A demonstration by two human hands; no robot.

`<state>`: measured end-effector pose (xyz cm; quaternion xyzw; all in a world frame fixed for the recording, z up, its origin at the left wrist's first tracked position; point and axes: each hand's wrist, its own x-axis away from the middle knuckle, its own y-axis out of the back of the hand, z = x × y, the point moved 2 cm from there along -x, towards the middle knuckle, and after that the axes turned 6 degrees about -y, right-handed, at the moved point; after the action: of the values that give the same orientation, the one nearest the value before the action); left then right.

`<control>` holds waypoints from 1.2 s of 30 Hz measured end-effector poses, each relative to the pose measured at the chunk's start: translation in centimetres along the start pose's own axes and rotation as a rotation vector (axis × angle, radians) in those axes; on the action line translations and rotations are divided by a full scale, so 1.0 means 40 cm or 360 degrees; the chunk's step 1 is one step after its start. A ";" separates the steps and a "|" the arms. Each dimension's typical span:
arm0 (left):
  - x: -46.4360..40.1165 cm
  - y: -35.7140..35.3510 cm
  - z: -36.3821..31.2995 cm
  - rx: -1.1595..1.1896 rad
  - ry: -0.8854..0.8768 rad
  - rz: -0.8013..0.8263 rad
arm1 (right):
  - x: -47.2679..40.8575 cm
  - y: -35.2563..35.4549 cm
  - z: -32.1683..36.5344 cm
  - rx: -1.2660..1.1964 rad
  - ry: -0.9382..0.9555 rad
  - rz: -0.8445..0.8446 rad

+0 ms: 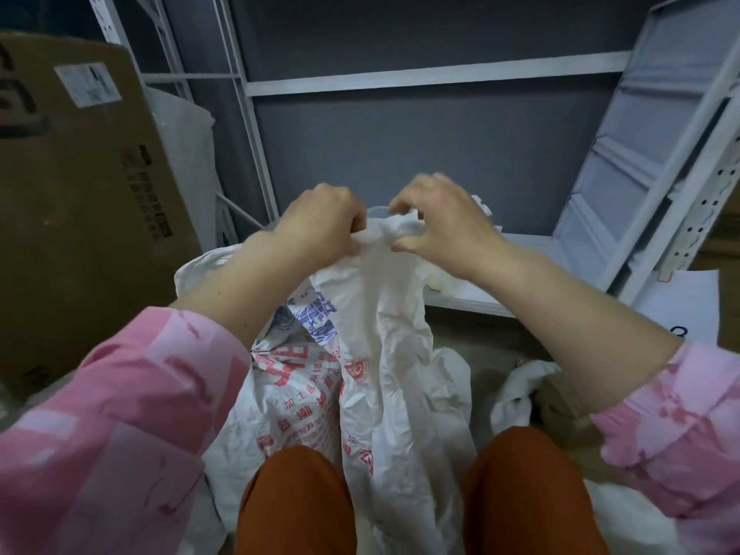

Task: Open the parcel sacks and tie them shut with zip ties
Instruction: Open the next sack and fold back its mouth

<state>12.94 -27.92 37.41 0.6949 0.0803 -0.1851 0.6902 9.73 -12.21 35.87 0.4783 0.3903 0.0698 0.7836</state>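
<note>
Between the knees, in the head view, I see a white woven parcel sack point(384, 354) with red and blue print standing upright, its neck bunched at the top. The left hand point(320, 222) grips the gathered neck from one side, fingers curled round it. The right hand point(436, 222) pinches it from the other. A cardboard box point(80, 194) stands at left, white metal shelving point(660, 154) at right.

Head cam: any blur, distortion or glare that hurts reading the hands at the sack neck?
Head view: soft, even indoor light, no glare or hard shadows; wide-angle bend curves the shelf frame at the edges; left hand and right hand slightly soft; the white sack neck loses fold detail, so no zip tie can be made out.
</note>
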 end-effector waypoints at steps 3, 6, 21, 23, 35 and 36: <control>0.017 -0.027 -0.005 -0.0102 -0.0115 -0.0148 | -0.024 -0.005 -0.001 0.0360 0.0001 0.0156; 0.029 -0.037 -0.006 -0.0176 -0.0302 -0.0261 | -0.033 -0.036 0.000 0.0512 0.0004 0.0234; 0.013 0.046 -0.020 0.0710 0.0083 0.0378 | 0.019 -0.067 0.020 0.0764 0.0670 -0.1023; 0.002 0.048 -0.017 0.0737 0.0109 0.0428 | 0.028 -0.069 0.027 0.0700 0.0700 -0.1009; -0.008 -0.037 0.016 0.0018 -0.0062 0.0068 | -0.025 -0.028 -0.070 0.0685 -0.0154 0.0441; -0.007 -0.038 0.024 0.0031 -0.0045 0.0069 | -0.022 -0.039 -0.076 0.0735 -0.0165 0.0445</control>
<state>11.98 -28.79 36.14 0.7005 0.0538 -0.1806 0.6883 6.66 -11.35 34.39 0.6965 0.2855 0.0618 0.6554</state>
